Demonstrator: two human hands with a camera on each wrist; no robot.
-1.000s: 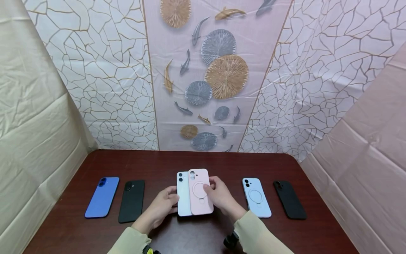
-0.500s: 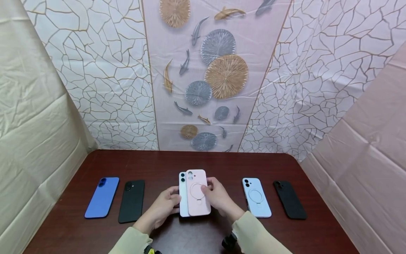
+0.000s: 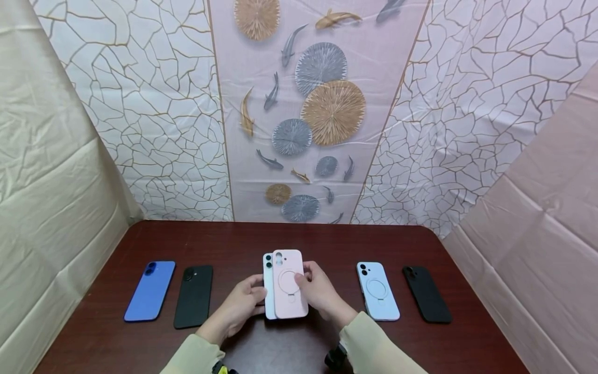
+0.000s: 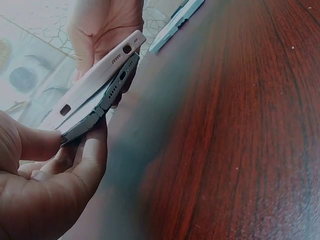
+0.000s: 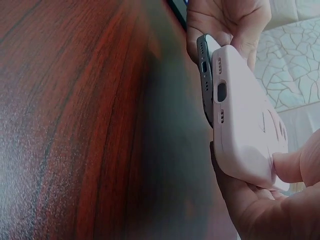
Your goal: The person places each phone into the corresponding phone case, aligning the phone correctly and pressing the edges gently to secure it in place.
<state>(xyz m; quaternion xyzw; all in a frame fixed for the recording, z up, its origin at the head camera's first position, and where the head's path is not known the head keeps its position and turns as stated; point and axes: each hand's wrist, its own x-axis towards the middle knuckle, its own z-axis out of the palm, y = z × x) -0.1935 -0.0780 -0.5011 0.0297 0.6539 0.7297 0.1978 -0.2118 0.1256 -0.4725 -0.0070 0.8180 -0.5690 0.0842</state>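
My left hand grips a pale, whitish phone by its left edge, thumb on the back and fingers underneath. In the right hand is a pink phone case with a ring on its back, pinched at its right side. The case lies over most of the phone, shifted a little to the right, so only the phone's left strip and camera lenses show from above. In the left wrist view, the phone's port edge sits just under the case's cutout edge, a narrow wedge between them. Both are held over the table.
A blue phone and a black phone lie on the left of the dark wooden table. To the right are a light blue case with a ring and a black case. Patterned cloth hangs behind.
The pink case has slid left over the phone, covering more of it. The phone has shifted slightly right, and the right hand has moved left with the case.
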